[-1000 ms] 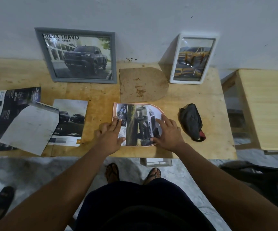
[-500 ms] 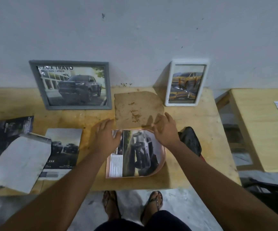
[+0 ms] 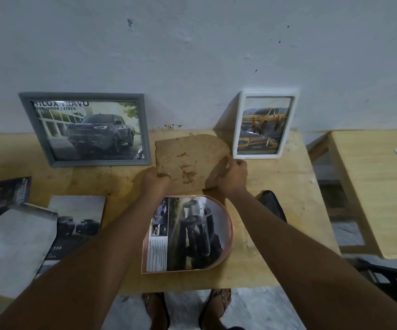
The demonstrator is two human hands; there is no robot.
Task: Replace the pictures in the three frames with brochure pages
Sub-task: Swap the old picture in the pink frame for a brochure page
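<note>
grey rectangular frame and white frame look done; pink arched frame lies on wooden table, brochure page in, left hand and right hand gripping brown arched backing board, not yet fitted.

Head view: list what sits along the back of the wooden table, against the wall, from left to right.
grey frame → brown backing board → white frame
</note>
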